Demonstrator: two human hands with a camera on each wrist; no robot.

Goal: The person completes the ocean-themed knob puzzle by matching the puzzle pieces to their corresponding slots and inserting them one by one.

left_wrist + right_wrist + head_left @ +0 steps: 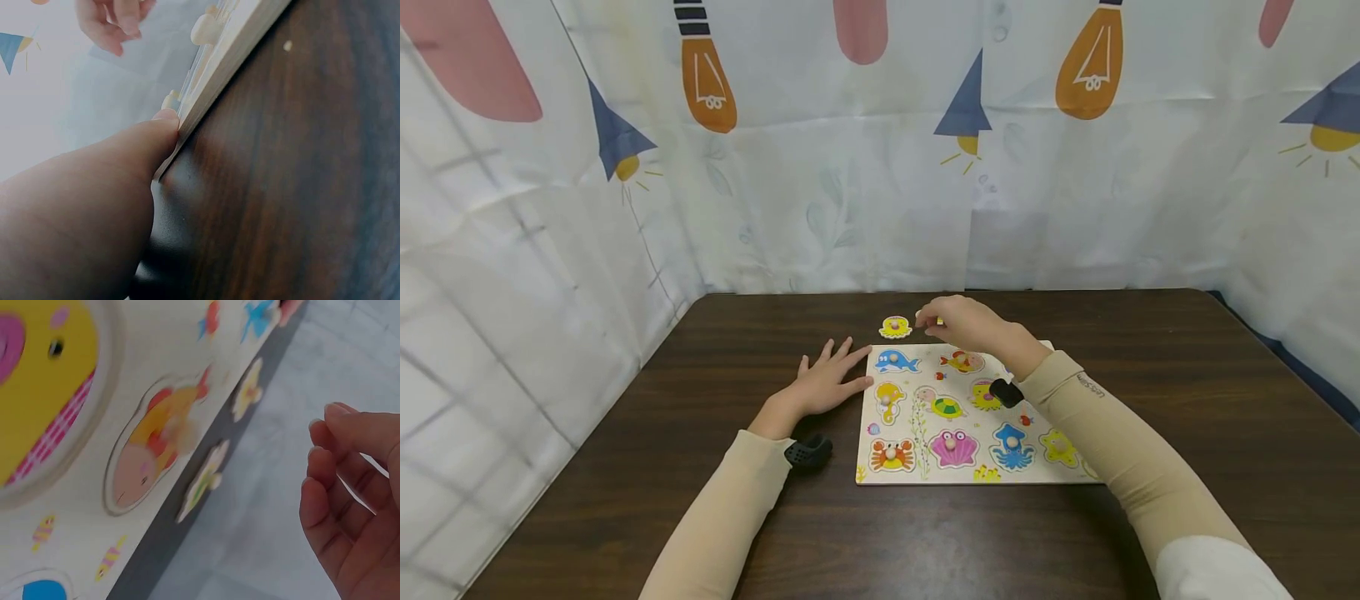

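Note:
A wooden sea-animal puzzle board (898, 419) lies on the brown table. My left hand (822, 383) rests with spread fingers at its left edge. In the left wrist view the left thumb (164, 132) touches the board's corner. My right hand (967, 325) hovers past the board's far edge, its fingers loosely bent and holding nothing in the right wrist view. Below it are two loose knobbed pieces: a yellow octopus piece (895, 327) and a green-and-yellow piece (203, 481), mostly hidden by the hand in the head view. The fish piece (140, 465) sits in the board.
On the board, the whale (893, 361), crab (891, 456), pink shell (955, 450) and blue squid (1011, 450) show knobs. My right forearm covers the board's right part. A patterned white curtain (880, 208) hangs behind the table (700, 467).

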